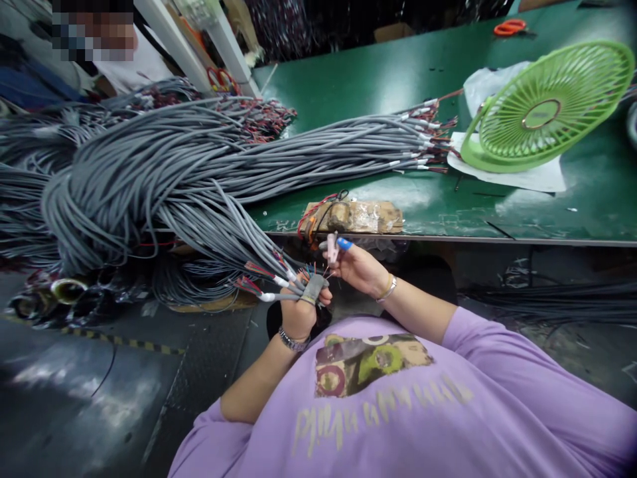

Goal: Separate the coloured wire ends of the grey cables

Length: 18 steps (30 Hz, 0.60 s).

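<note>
My left hand [298, 315] is closed around a grey connector [314, 289] in front of my chest. Thin coloured wires stick up from it, and grey cables [279, 297] with white-wrapped ends and bared red and blue wires lie against the hand. Just to the right, my right hand [361, 269] has its fingertips drawn together above the connector, close to a fine wire. Blue tape [344, 243] covers one fingertip, and a small pinkish piece [332, 249] is at the fingers. What exactly the fingertips pinch is too small to tell.
A large bundle of grey cables [199, 153] spreads over the green table [378, 79]. A wire-wrapped block [353, 217] lies at the near edge. Farther off are a green fan [542, 113] and orange-handled scissors [510, 28]. Another person [129, 60] is at upper left.
</note>
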Each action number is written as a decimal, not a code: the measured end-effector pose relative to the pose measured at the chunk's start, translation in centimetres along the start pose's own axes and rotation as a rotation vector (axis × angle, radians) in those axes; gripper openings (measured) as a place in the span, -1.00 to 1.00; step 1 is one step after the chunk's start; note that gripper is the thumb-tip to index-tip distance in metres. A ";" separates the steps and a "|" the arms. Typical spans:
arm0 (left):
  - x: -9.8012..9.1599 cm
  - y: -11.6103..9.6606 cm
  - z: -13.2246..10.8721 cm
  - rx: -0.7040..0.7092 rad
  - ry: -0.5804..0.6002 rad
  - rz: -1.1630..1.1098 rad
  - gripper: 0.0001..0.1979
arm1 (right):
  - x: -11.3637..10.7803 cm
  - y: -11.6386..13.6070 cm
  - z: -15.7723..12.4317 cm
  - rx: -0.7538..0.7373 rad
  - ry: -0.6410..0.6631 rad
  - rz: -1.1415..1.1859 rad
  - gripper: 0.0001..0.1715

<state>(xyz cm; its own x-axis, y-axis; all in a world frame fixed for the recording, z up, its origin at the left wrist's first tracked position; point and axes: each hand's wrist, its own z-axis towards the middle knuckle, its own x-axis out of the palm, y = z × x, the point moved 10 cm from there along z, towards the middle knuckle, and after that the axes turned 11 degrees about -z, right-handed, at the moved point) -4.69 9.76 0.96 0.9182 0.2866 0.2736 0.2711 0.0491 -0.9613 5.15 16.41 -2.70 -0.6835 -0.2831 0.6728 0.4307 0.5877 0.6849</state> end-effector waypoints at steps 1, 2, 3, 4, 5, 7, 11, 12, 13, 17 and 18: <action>0.0 -0.1 0.0 0.013 -0.010 0.007 -0.72 | -0.1 0.2 -0.1 -0.021 -0.015 -0.023 -0.69; 0.1 -0.2 0.1 0.027 -0.020 0.014 -0.72 | -0.2 0.4 -0.2 -0.039 -0.024 -0.043 -0.71; 0.2 -0.3 0.2 0.040 -0.026 0.016 -0.72 | -0.3 0.5 -0.2 -0.057 -0.030 -0.059 -0.70; 0.4 -0.4 0.4 0.050 -0.028 0.013 -0.73 | -0.4 0.6 -0.2 -0.075 -0.035 -0.074 -0.67; 0.5 -0.5 0.5 0.060 -0.028 0.006 -0.73 | -0.5 0.7 -0.1 -0.094 -0.045 -0.091 -0.63; 0.8 -0.7 0.8 0.075 -0.020 -0.010 -0.73 | -0.9 0.8 0.0 -0.131 -0.070 -0.125 -0.54; 1.2 -0.5 1.1 0.073 -0.007 -0.003 -0.72 | -0.3 0.3 0.7 -0.074 -0.021 -0.110 -0.45; 1.2 -0.5 1.1 0.072 -0.008 0.002 -0.72 | 0.0 0.0 0.9 -0.046 -0.002 -0.084 -0.45; 1.1 -0.4 1.1 0.074 -0.012 0.007 -0.72 | 0.1 -0.1 1.0 -0.027 0.006 -0.052 -0.45; 0.8 -0.2 1.0 0.083 -0.022 0.032 -0.73 | 0.0 0.0 1.3 -0.024 -0.056 0.055 -0.50; 0.8 -0.1 1.0 0.078 -0.022 0.039 -0.73 | -0.1 0.0 1.3 -0.024 -0.077 0.068 -0.51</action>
<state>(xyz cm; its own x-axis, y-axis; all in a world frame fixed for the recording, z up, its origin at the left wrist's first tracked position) -4.28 10.93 1.23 0.9206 0.3110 0.2361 0.2112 0.1120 -0.9710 4.49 17.44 -3.14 -0.6954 -0.1832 0.6949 0.4910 0.5850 0.6455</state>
